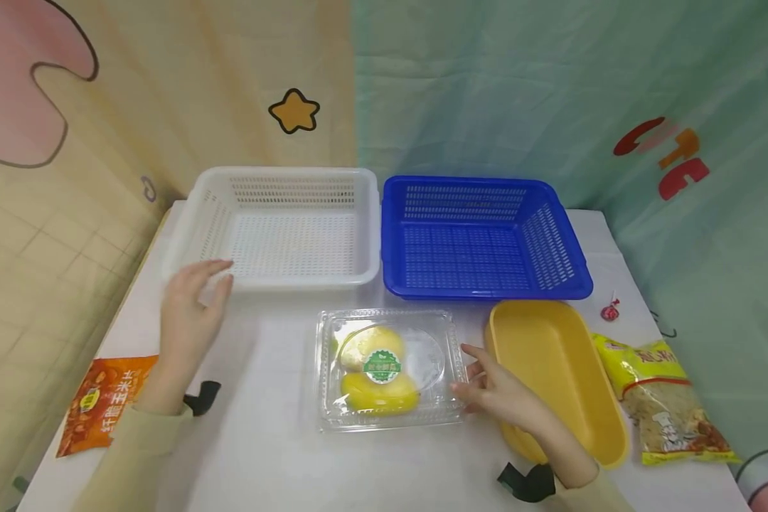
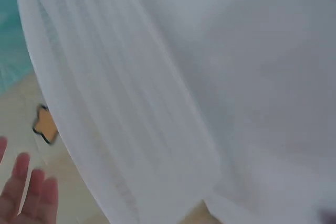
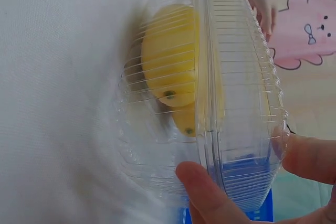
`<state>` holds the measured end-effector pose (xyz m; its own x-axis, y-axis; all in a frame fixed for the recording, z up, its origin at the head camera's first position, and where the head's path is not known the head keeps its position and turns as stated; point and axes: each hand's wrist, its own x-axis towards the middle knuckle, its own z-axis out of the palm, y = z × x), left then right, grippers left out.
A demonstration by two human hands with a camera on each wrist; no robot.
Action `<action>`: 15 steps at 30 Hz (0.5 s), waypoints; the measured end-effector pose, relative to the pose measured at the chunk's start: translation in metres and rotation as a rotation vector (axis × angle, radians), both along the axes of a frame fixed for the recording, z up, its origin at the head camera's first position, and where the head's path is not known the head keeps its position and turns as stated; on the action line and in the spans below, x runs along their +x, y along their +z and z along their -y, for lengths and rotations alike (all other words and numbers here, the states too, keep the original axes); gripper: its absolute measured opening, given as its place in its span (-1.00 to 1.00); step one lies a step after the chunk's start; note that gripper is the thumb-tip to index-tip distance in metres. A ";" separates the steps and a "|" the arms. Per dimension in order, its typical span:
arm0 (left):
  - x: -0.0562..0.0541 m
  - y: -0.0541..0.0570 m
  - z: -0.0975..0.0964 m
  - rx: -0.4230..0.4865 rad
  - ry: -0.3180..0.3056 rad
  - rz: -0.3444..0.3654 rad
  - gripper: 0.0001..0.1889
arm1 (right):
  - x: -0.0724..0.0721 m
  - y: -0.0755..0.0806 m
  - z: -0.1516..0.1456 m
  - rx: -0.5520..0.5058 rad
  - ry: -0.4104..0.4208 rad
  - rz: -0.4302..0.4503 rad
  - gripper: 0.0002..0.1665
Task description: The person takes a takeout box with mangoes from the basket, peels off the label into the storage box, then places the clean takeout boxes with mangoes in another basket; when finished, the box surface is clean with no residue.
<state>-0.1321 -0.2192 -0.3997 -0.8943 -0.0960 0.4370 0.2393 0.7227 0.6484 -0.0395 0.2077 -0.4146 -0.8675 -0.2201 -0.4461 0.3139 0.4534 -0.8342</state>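
A clear plastic clamshell box [image 1: 435,398] with a green round label lies flat on the white table. Inside it are two yellow fruits [image 1: 379,395] that look like mangoes. My right hand [image 1: 505,398] holds the box's right edge; in the right wrist view its thumb [image 3: 210,195] lies by the seam and a finger touches the lid. My left hand [image 1: 192,313] hovers near the front left corner of the white basket [image 1: 294,279], holding nothing, fingers apart. Its fingers [image 2: 32,195] show beside that basket in the left wrist view.
A blue basket [image 1: 486,293] stands beside the white one. At right are a yellow tub [image 1: 550,355], a wrapped lollipop [image 1: 610,311] and a yellow-and-clear food bag [image 1: 668,405]. An orange snack bag [image 1: 96,405] lies left, partly behind my left arm.
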 end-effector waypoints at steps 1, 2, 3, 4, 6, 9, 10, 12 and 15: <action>0.009 -0.003 -0.010 -0.003 -0.059 0.033 -0.74 | 0.000 0.000 0.000 0.000 0.003 0.000 -0.05; 0.018 -0.008 -0.019 -0.004 -0.116 0.088 -0.73 | 0.000 0.000 -0.001 -0.001 0.005 0.001 -0.05; 0.026 -0.012 -0.027 -0.005 -0.173 0.151 -0.71 | 0.000 0.000 -0.001 -0.003 0.008 0.000 -0.04; 0.033 -0.017 -0.034 -0.001 -0.225 0.221 -0.68 | -0.001 0.000 -0.001 -0.005 0.010 -0.001 -0.04; 0.043 -0.027 -0.047 0.016 -0.312 0.344 -0.61 | -0.001 0.001 -0.002 -0.006 0.016 0.001 -0.04; 0.051 -0.037 -0.061 0.053 -0.388 0.509 -0.46 | -0.001 0.002 -0.002 -0.001 0.027 0.003 -0.04; 0.053 -0.039 -0.065 0.071 -0.404 0.554 -0.41 | -0.001 0.003 -0.001 0.002 0.028 0.007 -0.04; 0.054 -0.042 -0.072 0.113 -0.421 0.630 -0.32 | -0.001 0.003 -0.001 0.005 0.031 0.012 -0.04; 0.054 -0.045 -0.079 0.197 -0.416 0.711 -0.24 | -0.002 0.004 -0.001 0.011 0.034 0.014 -0.04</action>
